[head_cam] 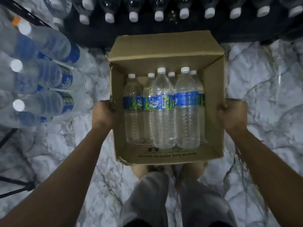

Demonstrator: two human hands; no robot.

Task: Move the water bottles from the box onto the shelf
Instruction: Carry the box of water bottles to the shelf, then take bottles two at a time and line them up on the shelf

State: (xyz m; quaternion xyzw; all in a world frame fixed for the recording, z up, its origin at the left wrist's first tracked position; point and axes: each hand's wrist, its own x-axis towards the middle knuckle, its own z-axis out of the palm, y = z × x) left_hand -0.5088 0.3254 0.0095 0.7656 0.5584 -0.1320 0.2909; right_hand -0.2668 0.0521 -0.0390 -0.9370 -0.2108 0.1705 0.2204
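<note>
Both hands' grip (105, 113) (232, 113) closed on box (165, 49) walls.

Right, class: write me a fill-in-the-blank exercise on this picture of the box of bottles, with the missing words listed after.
1. Each hand, left and right, grips a side wall of the ____.
2. The bottles in the box have caps coloured ____.
3. Their labels are mostly ____.
4. Six caps show, so the box holds ____ bottles.

Missing words: box; white; blue; six
</note>
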